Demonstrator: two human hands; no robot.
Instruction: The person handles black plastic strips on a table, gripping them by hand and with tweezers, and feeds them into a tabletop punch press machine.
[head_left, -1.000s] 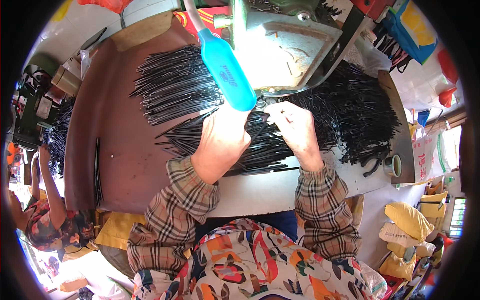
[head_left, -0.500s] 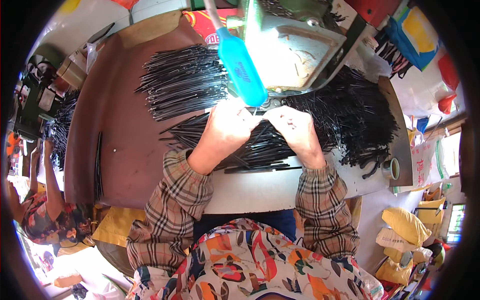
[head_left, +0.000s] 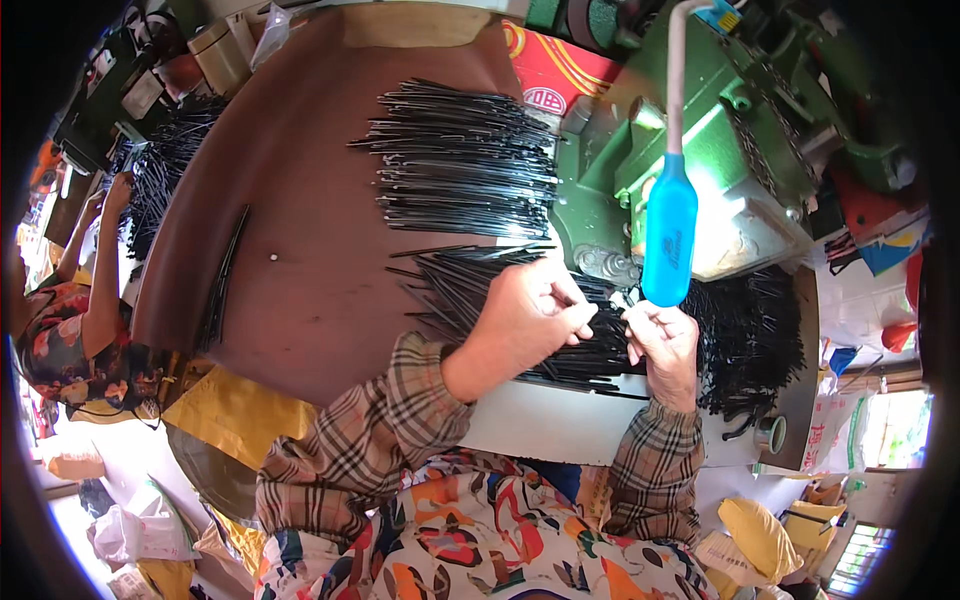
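My left hand (head_left: 535, 318) is closed in a pinch over the nearer pile of thin black rods (head_left: 450, 290). What lies between its fingertips is too small to make out. Just to its right, my right hand (head_left: 665, 350) is also pinched, close under the blue lamp head (head_left: 671, 235); its fingertips are near a small metal part of the green machine (head_left: 605, 210), and anything in them cannot be made out. Farther off lies a neat stack of similar black rods (head_left: 465, 165). A dense heap of black pieces (head_left: 750, 340) is at my right.
A brown sheet (head_left: 310, 180) covers the table's left side, with a few rods (head_left: 228, 275) near its edge. A small round tin (head_left: 770, 434) stands at the right corner. At far left, another person's arm (head_left: 100, 290) reaches toward more black rods (head_left: 175, 160).
The view has shifted, so table and machine appear farther right and lower. My hands, earlier meeting at the fingertips under the lamp, are now slightly apart.
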